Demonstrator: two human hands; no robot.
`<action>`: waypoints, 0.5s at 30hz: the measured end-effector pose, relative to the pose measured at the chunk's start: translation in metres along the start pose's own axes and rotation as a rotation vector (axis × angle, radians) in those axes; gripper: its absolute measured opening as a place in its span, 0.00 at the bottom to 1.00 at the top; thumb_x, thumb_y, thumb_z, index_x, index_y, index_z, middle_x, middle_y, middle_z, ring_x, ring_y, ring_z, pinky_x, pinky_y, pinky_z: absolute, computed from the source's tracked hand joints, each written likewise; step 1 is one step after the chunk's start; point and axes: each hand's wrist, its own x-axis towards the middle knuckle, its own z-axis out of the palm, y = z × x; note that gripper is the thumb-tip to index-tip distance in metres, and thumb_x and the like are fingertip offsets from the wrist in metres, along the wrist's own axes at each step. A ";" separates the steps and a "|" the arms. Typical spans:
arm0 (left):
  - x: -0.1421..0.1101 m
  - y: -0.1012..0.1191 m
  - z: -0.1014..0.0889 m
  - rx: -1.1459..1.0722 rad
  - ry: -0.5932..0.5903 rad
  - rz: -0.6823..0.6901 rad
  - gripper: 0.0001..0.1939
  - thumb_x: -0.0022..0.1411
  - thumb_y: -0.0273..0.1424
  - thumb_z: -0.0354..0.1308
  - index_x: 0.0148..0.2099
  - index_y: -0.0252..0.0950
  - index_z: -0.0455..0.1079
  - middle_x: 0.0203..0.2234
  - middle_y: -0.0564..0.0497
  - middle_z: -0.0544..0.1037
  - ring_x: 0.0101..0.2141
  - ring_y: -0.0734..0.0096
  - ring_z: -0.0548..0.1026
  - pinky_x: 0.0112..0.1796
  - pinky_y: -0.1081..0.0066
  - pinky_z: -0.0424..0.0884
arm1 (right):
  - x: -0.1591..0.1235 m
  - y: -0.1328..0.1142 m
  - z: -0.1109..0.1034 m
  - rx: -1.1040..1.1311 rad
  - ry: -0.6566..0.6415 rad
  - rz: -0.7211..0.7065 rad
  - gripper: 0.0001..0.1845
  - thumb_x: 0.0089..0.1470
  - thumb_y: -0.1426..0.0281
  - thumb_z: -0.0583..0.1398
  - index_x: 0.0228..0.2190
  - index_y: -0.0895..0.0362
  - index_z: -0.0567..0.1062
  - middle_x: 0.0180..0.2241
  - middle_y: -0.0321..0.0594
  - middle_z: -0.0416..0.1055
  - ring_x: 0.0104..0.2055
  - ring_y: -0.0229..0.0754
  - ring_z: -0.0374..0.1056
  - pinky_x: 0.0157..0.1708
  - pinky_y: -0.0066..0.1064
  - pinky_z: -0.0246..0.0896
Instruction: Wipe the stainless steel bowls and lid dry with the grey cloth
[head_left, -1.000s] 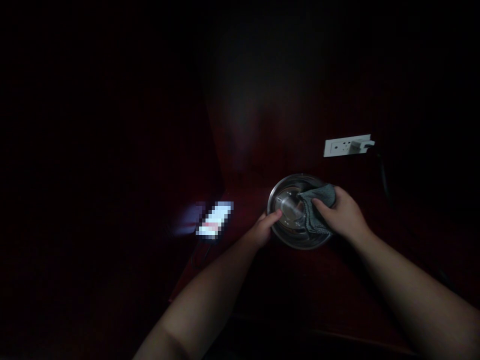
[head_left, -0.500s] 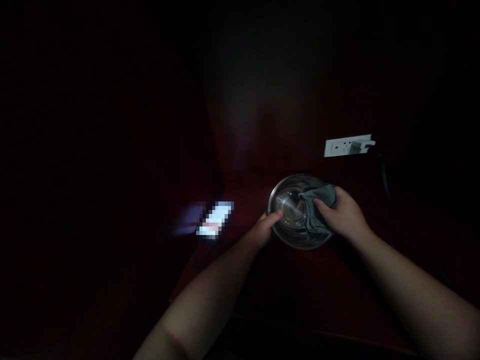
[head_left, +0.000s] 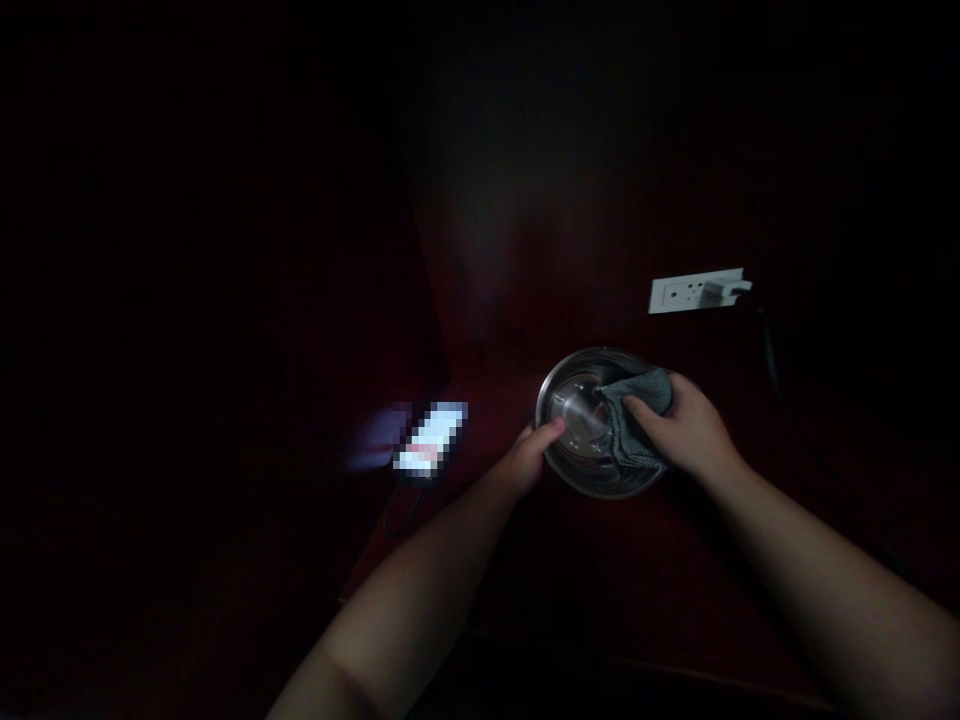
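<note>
The place is a dim indoor room, seemingly in a home, though too dark to tell which room; beyond the person's grip and to its right, a white rectangular wall socket plate (head_left: 679,295) bears a pale plug (head_left: 721,292), a thin dark cable (head_left: 770,355) hanging just beside it; below the grip spreads a flat dark red surface (head_left: 600,580), with a dark reddish wall (head_left: 510,270) beyond; left of the grip glows a white rectangular phone-like screen (head_left: 431,440), blurred into blocks; within the grip, a round shiny metal bowl (head_left: 585,415) and a grey-green textured cloth (head_left: 634,410) look like household ware.
</note>
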 end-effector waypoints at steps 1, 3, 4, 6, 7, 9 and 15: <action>0.000 0.000 0.000 -0.001 0.002 -0.001 0.32 0.44 0.44 0.67 0.48 0.30 0.73 0.41 0.41 0.80 0.48 0.49 0.74 0.52 0.57 0.65 | 0.000 -0.001 0.000 -0.005 -0.001 0.004 0.18 0.46 0.58 0.60 0.37 0.56 0.70 0.34 0.44 0.73 0.36 0.48 0.70 0.36 0.41 0.66; 0.000 0.000 0.000 -0.001 0.018 -0.008 0.32 0.44 0.43 0.67 0.49 0.29 0.72 0.40 0.40 0.80 0.48 0.49 0.74 0.52 0.56 0.65 | 0.000 -0.001 0.000 -0.003 -0.009 0.012 0.16 0.46 0.59 0.60 0.36 0.55 0.70 0.34 0.44 0.73 0.35 0.48 0.70 0.36 0.40 0.66; 0.000 0.000 0.000 -0.001 0.030 -0.010 0.32 0.44 0.43 0.67 0.49 0.29 0.72 0.39 0.41 0.80 0.48 0.49 0.75 0.51 0.56 0.65 | 0.000 -0.001 0.000 0.002 -0.012 0.015 0.16 0.46 0.60 0.60 0.36 0.55 0.70 0.34 0.43 0.73 0.35 0.48 0.70 0.36 0.40 0.66; -0.001 -0.001 -0.001 0.002 0.047 -0.016 0.32 0.44 0.42 0.67 0.49 0.29 0.72 0.39 0.41 0.80 0.47 0.50 0.75 0.51 0.56 0.65 | 0.001 0.000 0.001 0.009 -0.011 0.014 0.15 0.47 0.60 0.60 0.35 0.55 0.70 0.33 0.43 0.73 0.34 0.47 0.70 0.36 0.39 0.66; -0.001 -0.001 -0.001 0.003 0.047 -0.018 0.31 0.45 0.42 0.67 0.49 0.29 0.72 0.39 0.41 0.80 0.47 0.50 0.75 0.51 0.56 0.65 | 0.001 0.001 0.001 0.007 -0.008 0.009 0.14 0.47 0.60 0.59 0.35 0.55 0.69 0.33 0.43 0.73 0.34 0.47 0.70 0.36 0.40 0.66; -0.001 -0.001 -0.002 0.004 0.041 -0.022 0.31 0.44 0.42 0.67 0.49 0.29 0.72 0.39 0.41 0.80 0.46 0.50 0.75 0.51 0.56 0.66 | 0.001 0.003 0.002 -0.005 -0.003 -0.006 0.14 0.47 0.60 0.59 0.35 0.55 0.69 0.33 0.43 0.73 0.34 0.47 0.70 0.35 0.40 0.66; 0.000 -0.001 -0.001 0.009 0.024 -0.014 0.33 0.43 0.43 0.67 0.50 0.30 0.72 0.40 0.41 0.80 0.47 0.51 0.75 0.51 0.57 0.65 | 0.002 0.006 0.003 -0.017 -0.003 -0.033 0.15 0.48 0.61 0.59 0.36 0.55 0.69 0.33 0.43 0.73 0.34 0.47 0.70 0.35 0.40 0.66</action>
